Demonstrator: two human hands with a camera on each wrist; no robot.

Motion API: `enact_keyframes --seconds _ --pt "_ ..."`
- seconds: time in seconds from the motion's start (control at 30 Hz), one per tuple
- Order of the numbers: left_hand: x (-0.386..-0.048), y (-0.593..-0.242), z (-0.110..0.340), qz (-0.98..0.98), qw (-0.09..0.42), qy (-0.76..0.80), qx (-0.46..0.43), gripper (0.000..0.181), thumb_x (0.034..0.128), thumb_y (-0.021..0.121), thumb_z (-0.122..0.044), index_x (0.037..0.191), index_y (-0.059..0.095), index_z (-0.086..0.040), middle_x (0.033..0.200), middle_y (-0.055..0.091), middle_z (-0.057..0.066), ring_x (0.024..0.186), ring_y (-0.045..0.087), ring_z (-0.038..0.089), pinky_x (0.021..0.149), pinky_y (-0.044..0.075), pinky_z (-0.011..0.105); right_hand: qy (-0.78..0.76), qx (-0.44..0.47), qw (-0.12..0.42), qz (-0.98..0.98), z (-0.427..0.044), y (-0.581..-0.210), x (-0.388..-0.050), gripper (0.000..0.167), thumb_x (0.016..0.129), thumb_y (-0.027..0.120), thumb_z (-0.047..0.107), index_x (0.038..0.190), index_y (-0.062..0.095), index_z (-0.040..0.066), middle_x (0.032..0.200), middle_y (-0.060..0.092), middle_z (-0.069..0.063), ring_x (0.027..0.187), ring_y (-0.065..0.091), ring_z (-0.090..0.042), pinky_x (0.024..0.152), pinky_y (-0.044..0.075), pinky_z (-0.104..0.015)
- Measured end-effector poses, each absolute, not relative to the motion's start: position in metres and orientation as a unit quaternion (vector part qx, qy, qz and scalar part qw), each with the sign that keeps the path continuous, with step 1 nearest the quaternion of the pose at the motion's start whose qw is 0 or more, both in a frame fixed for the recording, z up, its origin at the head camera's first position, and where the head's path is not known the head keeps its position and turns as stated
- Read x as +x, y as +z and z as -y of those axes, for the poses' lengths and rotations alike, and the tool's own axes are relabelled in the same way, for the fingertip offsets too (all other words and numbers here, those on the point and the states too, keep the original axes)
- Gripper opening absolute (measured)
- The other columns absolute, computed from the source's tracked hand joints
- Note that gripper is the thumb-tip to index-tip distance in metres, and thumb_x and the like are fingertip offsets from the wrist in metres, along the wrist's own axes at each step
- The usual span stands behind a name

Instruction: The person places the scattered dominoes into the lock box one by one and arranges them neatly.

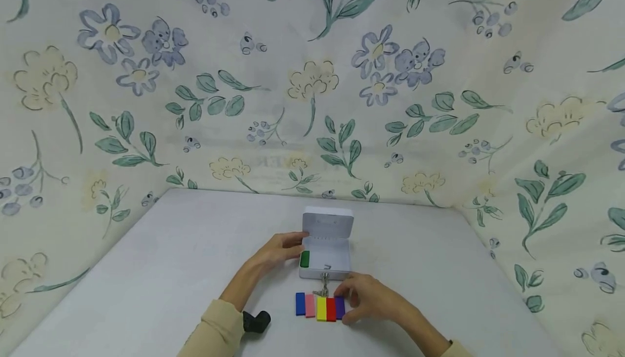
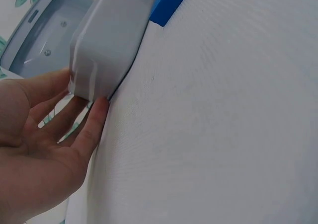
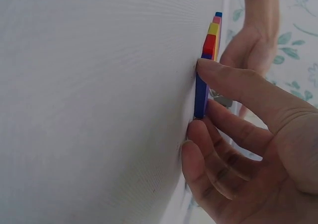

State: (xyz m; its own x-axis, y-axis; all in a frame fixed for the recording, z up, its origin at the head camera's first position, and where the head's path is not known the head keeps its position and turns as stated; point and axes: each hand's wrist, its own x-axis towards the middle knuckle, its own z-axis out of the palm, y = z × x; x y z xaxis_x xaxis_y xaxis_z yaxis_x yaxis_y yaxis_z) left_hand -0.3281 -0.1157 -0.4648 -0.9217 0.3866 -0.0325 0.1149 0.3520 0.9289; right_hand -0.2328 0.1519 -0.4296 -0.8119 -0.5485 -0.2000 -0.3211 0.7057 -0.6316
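A small grey-white metal box (image 1: 324,267) with a key lock stands on the table, its lid (image 1: 327,224) raised. My left hand (image 1: 280,249) rests its extended fingers against the box's left side. Inside, at the left, lies a green block (image 1: 305,259). In front of the box is a row of thin rectangular blocks: blue (image 1: 300,304), pink (image 1: 310,305), yellow (image 1: 321,309), red (image 1: 331,309) and purple. At the row's right end my right hand (image 1: 368,298) holds the purple block (image 3: 200,92) between thumb and fingers, as the right wrist view shows.
Keys (image 1: 324,286) hang from the lock at the front of the box, close behind the row. A black device (image 1: 257,322) sits at the left wrist. White cloth covers the table (image 1: 195,248), and a flowered curtain (image 1: 273,145) stands behind it.
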Motion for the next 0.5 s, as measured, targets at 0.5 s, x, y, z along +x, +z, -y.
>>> enact_keyframes --seconds 0.5 --pt "-0.3273 -0.4664 0.1177 -0.811 0.129 0.550 0.151 0.047 0.0952 0.063 -0.019 0.141 0.054 -0.011 0.148 0.049 0.016 0.135 0.049 0.036 0.111 0.040 0.053 -0.288 -0.253 0.182 -0.906 -0.1512 -0.4325 -0.2316 0.039 0.073 0.086 0.021 0.109 0.072 0.017 0.090 0.059 0.007 0.076 0.054 -0.010 0.068 0.052 -0.015"
